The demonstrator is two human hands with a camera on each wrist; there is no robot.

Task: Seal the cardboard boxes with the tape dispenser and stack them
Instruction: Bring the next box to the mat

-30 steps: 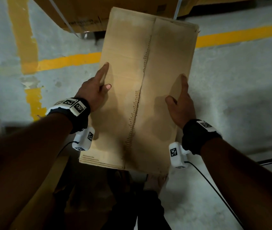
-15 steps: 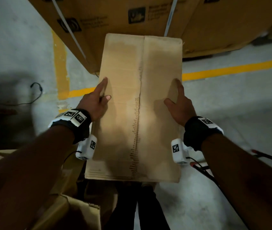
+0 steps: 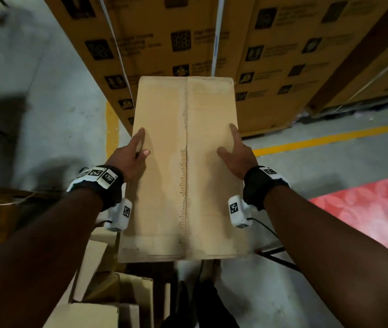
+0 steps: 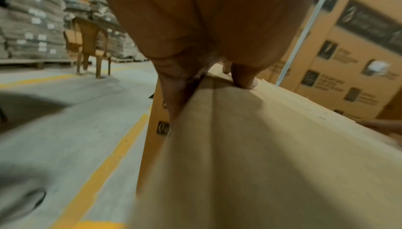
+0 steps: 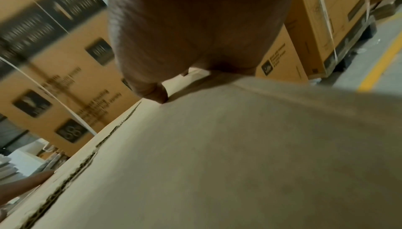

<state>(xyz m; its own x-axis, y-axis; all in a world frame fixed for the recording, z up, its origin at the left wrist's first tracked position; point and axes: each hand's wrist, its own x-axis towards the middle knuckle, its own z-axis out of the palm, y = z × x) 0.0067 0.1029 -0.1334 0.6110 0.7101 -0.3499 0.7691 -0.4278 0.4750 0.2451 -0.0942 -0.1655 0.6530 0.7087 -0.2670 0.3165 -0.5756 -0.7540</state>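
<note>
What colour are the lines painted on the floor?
Yellow lines on grey floor; head view shows them best.

Printed cartons (image 3: pixel 282 55) stand on the concrete floor (image 3: pixel 53 110).

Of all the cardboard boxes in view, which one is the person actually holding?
The plain unprinted cardboard box, gripped at its sides by the left hand and right hand. The big stacked boxes behind carry black printed labels.
</note>
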